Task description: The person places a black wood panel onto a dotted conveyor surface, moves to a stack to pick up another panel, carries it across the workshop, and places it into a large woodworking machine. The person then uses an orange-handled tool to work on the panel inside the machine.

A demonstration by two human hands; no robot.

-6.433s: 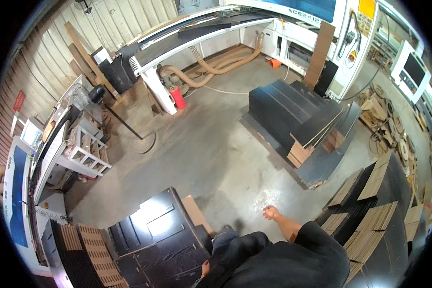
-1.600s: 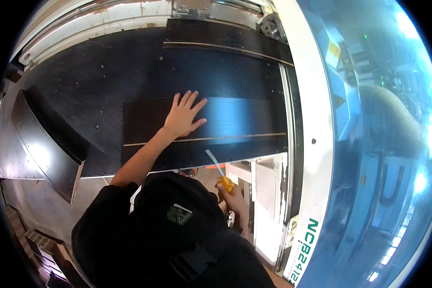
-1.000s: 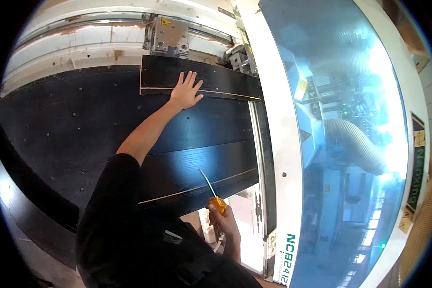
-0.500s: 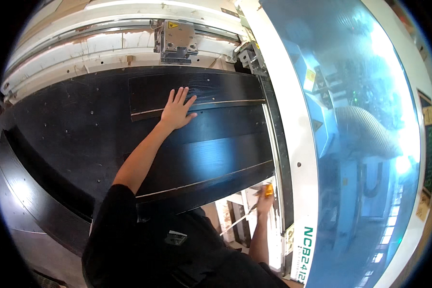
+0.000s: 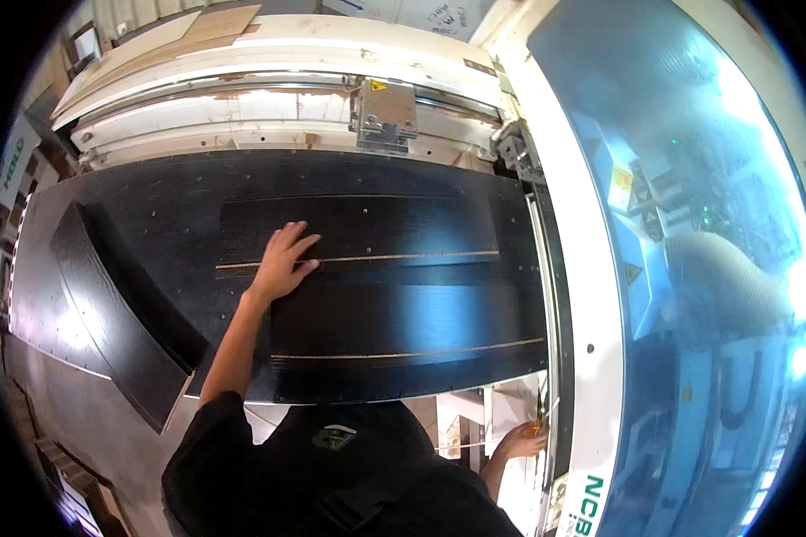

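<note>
My left hand (image 5: pixel 282 264) lies flat, fingers spread, on a dark black panel (image 5: pixel 367 233) resting on the black machine bed (image 5: pixel 143 206). A second dark panel (image 5: pixel 403 345) with a pale edge line lies nearer to me, partly under the first. My right hand (image 5: pixel 519 440) is low at the right, by the white machine frame (image 5: pixel 591 376), and grips a thin tool with a yellow-orange handle (image 5: pixel 539 422); its shaft points up and right. My dark sleeves and chest fill the bottom of the view.
A white rail with a grey metal clamp block (image 5: pixel 385 107) runs along the far side of the bed. A blue glazed machine housing (image 5: pixel 707 224) fills the right. A curved black panel (image 5: pixel 107 313) lies at the left, above a concrete floor (image 5: pixel 90 430).
I walked from the open workshop floor to the machine bed. In the last second my left hand has slid with the panel back toward me, and my right hand with the tool has moved right and lower.
</note>
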